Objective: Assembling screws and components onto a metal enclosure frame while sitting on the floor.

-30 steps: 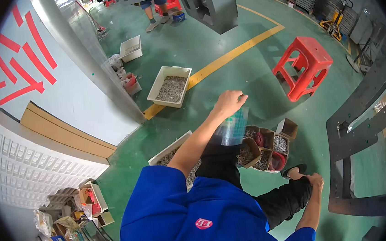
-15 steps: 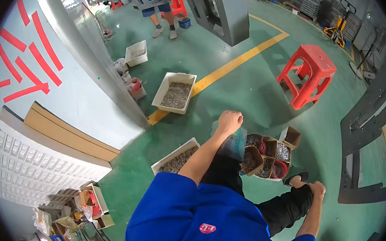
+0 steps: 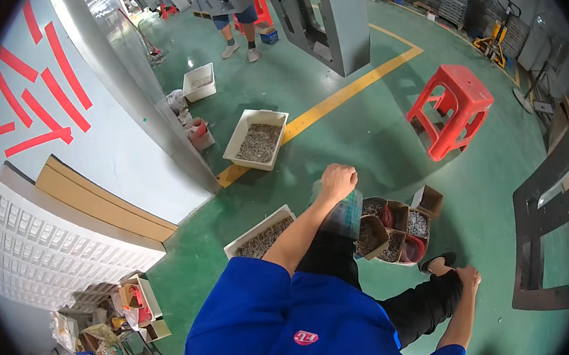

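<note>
My left hand (image 3: 338, 182) is a closed fist above my bent left knee. Right beneath it lies a see-through bluish plastic piece (image 3: 347, 216) over the black trouser leg; whether the fist grips it or anything else is hidden. My right hand (image 3: 469, 277) rests against my right knee with its fingers curled, and what may be inside them does not show. Between my legs and ahead stands a cluster of small cardboard boxes (image 3: 397, 225) holding small dark and silvery parts. Beside my left forearm sits a cream tub (image 3: 237, 243) of small metal parts.
A larger cream tub (image 3: 269, 115) of metal parts stands ahead on the green floor, a smaller tub (image 3: 199, 83) beyond. A red stool (image 3: 461, 88) is ahead right. Grey metal frames (image 3: 531, 250) hang at right and above. Another person (image 3: 236, 23) stands far off. A white board (image 3: 113, 152) stands left.
The hanging grey frame on the right has shifted rightward and turned. The hanging frames at the top have moved slightly, covering more of the distant person. My hands have stayed in place.
</note>
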Action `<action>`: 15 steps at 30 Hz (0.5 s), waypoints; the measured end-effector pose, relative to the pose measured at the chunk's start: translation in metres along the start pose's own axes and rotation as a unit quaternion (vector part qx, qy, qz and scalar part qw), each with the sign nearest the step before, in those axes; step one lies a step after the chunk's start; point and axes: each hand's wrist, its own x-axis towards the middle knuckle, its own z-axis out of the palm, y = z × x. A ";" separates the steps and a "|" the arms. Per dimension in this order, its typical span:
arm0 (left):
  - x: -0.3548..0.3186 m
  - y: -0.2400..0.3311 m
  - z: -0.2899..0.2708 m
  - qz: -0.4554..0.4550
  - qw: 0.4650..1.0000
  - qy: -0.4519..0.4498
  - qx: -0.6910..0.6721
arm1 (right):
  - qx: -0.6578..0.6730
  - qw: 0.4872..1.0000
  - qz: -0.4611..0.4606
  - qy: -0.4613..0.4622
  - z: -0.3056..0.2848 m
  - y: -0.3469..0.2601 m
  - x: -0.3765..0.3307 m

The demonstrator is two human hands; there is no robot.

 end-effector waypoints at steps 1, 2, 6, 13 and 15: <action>-0.003 0.001 -0.002 -0.003 1.000 -0.003 -0.002 | 0.002 1.000 -0.002 -0.001 0.001 0.000 -0.001; -0.002 0.003 -0.002 -0.004 1.000 -0.004 -0.006 | 0.006 1.000 -0.001 0.001 0.000 0.002 -0.001; -0.001 0.000 0.006 -0.006 1.000 -0.020 -0.004 | 0.009 1.000 0.016 0.009 0.011 0.009 0.007; -0.004 -0.002 0.008 -0.006 1.000 0.003 0.010 | 0.030 0.999 0.001 0.040 0.017 0.010 0.007; -0.003 0.000 0.007 -0.004 1.000 -0.001 0.001 | 0.032 0.998 -0.002 0.045 0.019 0.013 0.008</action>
